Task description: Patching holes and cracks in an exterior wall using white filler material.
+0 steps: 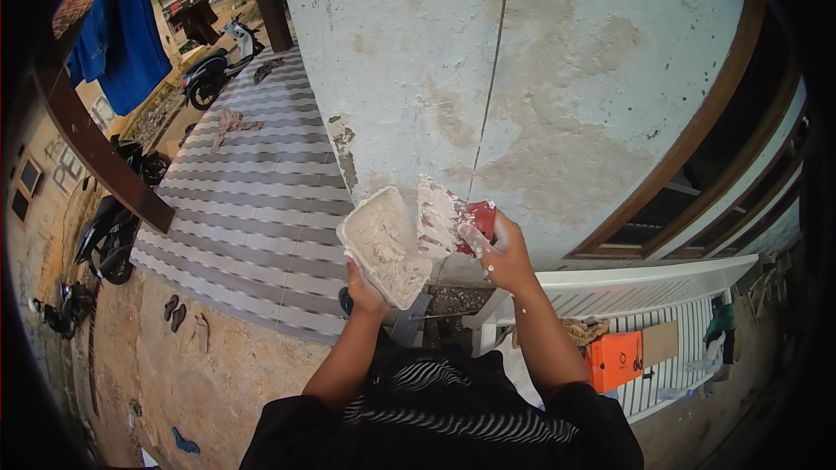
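Note:
My left hand (367, 289) is closed on the lower left side of a pale plastic tub (347, 239), which is tilted and filled with off-white putty (389, 242). Beside the tub's right edge, my right hand (508, 254) grips a red putty knife (478, 219) by its handle end. Thick putty coats the broad blade, and some is smeared on my right fingers. Blade and tub are very close; whether they touch, I cannot tell. Behind both rises a light blue wall (418, 52) with beige patches and a dark vertical crack.
To the right stands a white slatted bench (627, 296) holding an orange box (614, 360) and cloths. Wood-framed windows (679, 183) break the wall above it. A striped tiled floor (252, 209) spreads leftward, with a rag (232, 127) and a parked scooter (222, 63). Sandals (177, 313) lie lower left.

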Action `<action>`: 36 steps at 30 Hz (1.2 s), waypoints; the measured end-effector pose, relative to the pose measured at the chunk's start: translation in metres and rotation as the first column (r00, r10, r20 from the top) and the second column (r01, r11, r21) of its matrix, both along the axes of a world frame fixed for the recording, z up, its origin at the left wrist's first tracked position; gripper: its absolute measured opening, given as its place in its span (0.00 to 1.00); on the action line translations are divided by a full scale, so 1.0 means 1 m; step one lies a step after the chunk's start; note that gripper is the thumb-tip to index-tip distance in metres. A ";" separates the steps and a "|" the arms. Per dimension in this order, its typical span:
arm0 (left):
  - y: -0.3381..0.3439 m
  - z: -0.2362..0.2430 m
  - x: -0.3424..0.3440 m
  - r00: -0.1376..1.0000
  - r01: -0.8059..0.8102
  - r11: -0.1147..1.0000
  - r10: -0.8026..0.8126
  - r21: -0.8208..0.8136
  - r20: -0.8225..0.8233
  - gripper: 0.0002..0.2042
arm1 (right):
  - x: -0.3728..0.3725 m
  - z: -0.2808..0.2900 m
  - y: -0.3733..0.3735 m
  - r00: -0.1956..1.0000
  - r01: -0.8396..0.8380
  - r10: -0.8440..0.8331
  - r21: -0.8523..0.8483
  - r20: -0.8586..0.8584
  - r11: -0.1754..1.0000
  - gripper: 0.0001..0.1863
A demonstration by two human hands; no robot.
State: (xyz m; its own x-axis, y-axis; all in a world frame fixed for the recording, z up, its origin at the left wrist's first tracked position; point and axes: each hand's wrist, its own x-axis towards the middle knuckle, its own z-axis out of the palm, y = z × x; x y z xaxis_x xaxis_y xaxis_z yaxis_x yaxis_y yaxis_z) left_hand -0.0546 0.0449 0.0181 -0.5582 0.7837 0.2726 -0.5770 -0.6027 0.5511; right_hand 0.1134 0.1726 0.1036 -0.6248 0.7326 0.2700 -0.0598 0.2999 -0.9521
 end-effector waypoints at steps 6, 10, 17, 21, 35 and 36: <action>-0.003 -0.006 0.004 0.991 -0.023 0.999 0.017 -0.045 -0.130 0.36 | -0.014 -0.003 -0.034 0.988 -0.041 0.002 0.252 0.152 0.967 0.14; -0.003 0.011 -0.001 0.999 0.049 0.997 -0.048 0.053 -0.024 0.36 | -0.013 0.007 -0.025 0.994 -0.012 -0.015 0.250 0.105 0.968 0.14; -0.003 0.010 0.008 0.997 0.058 0.996 -0.060 0.062 0.045 0.34 | -0.009 0.018 -0.035 0.998 0.046 -0.053 0.199 0.034 0.979 0.14; -0.004 0.022 0.012 0.990 0.051 0.999 -0.049 -0.015 0.134 0.33 | -0.006 0.028 -0.032 0.998 0.068 -0.066 0.128 -0.018 0.989 0.14; -0.011 -0.003 0.062 0.963 0.197 0.979 -0.185 -0.047 0.194 0.29 | 0.017 -0.038 -0.070 0.981 0.178 -0.188 0.195 0.035 0.964 0.13; -0.013 -0.007 0.063 0.958 0.211 0.977 -0.198 -0.044 0.206 0.29 | 0.025 -0.029 -0.072 0.977 0.146 -0.177 0.234 0.118 0.961 0.15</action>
